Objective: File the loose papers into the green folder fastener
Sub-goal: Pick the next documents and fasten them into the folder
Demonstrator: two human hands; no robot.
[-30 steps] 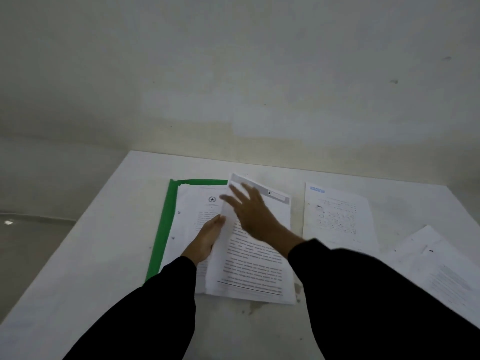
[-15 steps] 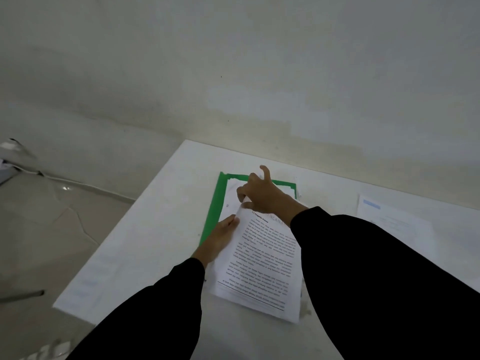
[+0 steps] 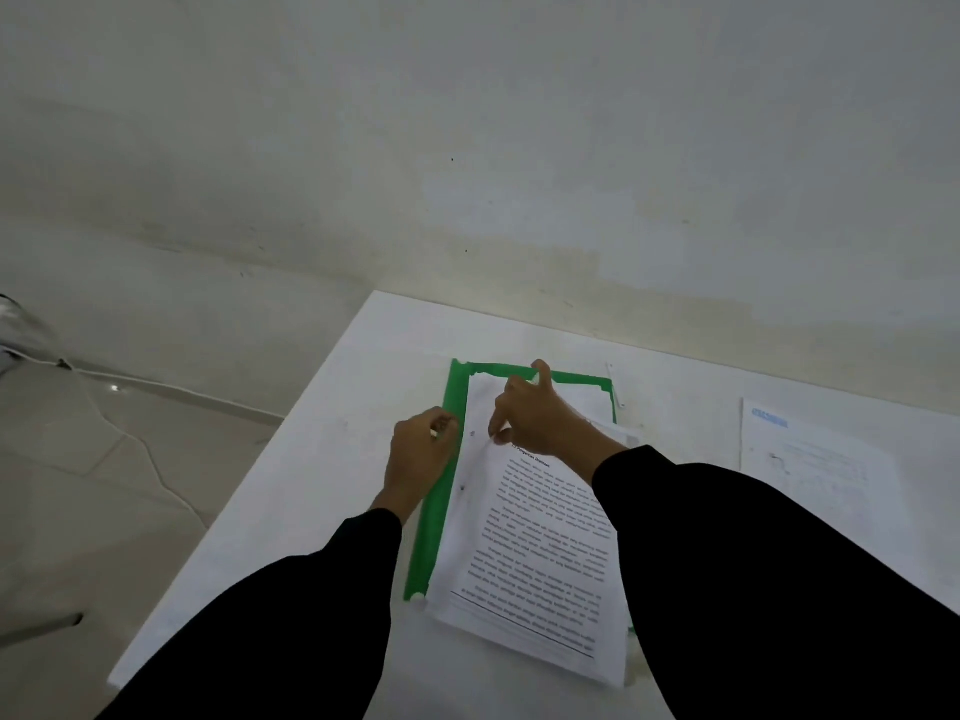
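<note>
Head view, fingers (image 3: 496, 426) pressing papers (image 3: 540, 553), green folder (image 3: 434, 532)

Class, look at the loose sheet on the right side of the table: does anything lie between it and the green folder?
Yes: the right arm crosses the table between the loose sheet and the green folder.

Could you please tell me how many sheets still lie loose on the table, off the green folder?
1: the sheet with a blue heading lies at the right, apart from the green folder. Others may be hidden beyond the frame or the sleeve.
</note>
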